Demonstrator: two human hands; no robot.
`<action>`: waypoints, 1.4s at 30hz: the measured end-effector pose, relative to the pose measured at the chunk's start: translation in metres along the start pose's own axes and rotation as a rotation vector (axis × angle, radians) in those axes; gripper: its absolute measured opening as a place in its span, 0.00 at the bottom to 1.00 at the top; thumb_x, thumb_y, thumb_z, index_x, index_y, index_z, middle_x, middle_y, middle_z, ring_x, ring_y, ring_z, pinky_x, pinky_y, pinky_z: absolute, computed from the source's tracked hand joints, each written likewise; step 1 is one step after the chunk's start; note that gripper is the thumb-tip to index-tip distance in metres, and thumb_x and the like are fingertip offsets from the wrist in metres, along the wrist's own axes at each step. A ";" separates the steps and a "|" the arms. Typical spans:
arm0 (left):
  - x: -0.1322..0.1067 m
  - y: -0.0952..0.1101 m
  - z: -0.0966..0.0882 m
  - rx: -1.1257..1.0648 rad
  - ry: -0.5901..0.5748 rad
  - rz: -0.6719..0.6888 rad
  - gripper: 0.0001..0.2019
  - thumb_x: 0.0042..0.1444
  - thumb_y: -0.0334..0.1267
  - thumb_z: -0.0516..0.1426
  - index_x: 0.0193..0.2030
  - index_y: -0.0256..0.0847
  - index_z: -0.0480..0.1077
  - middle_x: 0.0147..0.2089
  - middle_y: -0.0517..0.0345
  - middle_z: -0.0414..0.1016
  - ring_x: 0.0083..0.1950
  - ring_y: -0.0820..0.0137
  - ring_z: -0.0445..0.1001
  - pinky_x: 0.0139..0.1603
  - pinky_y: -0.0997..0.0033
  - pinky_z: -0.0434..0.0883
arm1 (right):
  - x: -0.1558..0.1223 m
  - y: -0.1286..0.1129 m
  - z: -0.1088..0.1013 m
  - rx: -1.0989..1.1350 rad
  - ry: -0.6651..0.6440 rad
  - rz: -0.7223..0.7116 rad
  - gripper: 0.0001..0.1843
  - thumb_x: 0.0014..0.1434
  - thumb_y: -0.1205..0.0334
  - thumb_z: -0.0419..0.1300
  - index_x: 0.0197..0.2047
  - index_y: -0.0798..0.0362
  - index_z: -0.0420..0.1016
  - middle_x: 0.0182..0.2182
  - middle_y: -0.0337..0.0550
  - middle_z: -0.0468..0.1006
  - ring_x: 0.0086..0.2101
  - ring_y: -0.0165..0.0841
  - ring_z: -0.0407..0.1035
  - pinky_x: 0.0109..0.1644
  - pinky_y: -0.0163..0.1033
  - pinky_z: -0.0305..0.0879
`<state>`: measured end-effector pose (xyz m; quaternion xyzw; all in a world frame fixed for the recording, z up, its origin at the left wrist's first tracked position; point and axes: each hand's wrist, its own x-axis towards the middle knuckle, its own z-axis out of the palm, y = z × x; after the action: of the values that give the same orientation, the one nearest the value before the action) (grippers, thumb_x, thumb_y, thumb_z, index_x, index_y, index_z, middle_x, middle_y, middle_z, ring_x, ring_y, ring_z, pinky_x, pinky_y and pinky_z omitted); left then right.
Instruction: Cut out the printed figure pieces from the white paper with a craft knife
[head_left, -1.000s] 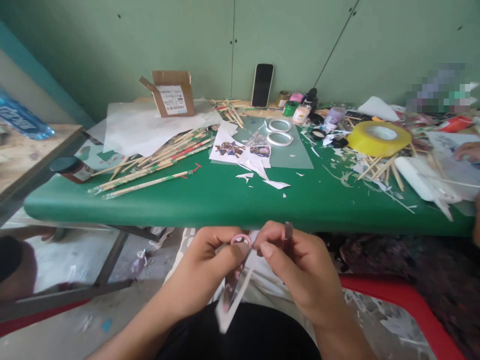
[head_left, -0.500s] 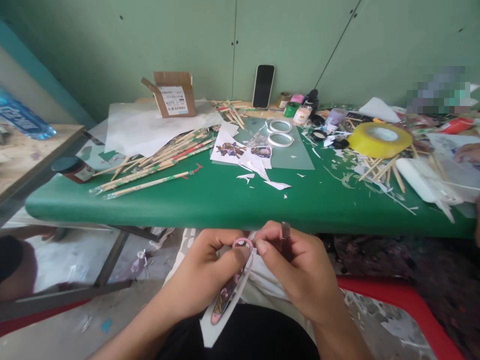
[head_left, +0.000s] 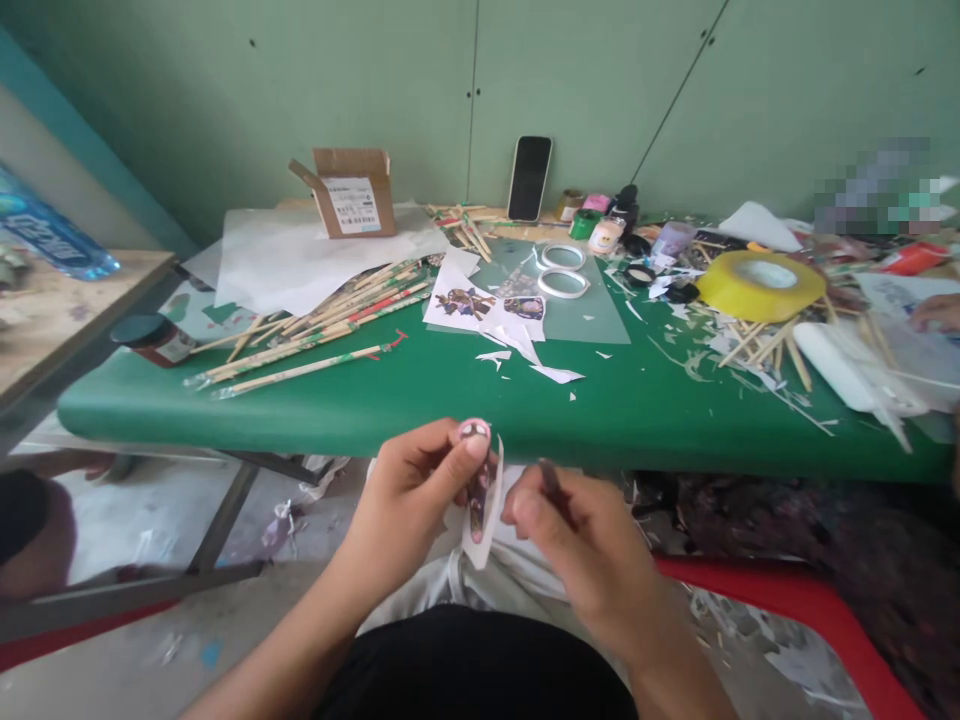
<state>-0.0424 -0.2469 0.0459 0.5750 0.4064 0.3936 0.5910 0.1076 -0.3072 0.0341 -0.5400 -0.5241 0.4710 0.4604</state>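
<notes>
My left hand point(head_left: 424, 480) is closed, thumb on top, pinching a printed paper cut-out point(head_left: 477, 515). The cut-out is narrow, with a pink rounded top and a dark patterned body, and white paper point(head_left: 489, 520) stands out along its right side. Just to the right is my right hand point(head_left: 577, 520), its fingers curled together. A small dark, flat, shiny piece point(head_left: 551, 478) shows between these fingers; its kind is unclear. The fingertips of my right hand are close to the white paper's edge, apart from it as far as I can see. Both hands are over my lap, before the table edge.
On the green table point(head_left: 330, 415) lie thin wooden sticks point(head_left: 322, 320), printed paper point(head_left: 457, 300), white tape rings point(head_left: 564, 284), a yellow tape roll point(head_left: 795, 290) and paper scraps. A carton point(head_left: 352, 195), phone point(head_left: 530, 178) and jars stand behind. Another person's hand point(head_left: 936, 313) is at right.
My left hand has raised the cut-out, which now stands more upright and nearer the table edge. My right hand has drawn back a little, down and to the right, away from it.
</notes>
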 end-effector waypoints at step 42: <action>-0.003 0.017 -0.013 0.341 -0.026 -0.034 0.07 0.51 0.41 0.64 0.34 0.41 0.78 0.30 0.59 0.78 0.29 0.73 0.71 0.28 0.77 0.65 | 0.006 -0.006 -0.009 -0.248 0.209 -0.172 0.16 0.64 0.53 0.55 0.26 0.50 0.68 0.21 0.33 0.64 0.23 0.26 0.57 0.27 0.34 0.54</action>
<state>-0.0557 -0.2445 0.0625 0.6650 0.4692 0.3013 0.4969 0.1162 -0.3010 0.0407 -0.5919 -0.5717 0.3029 0.4807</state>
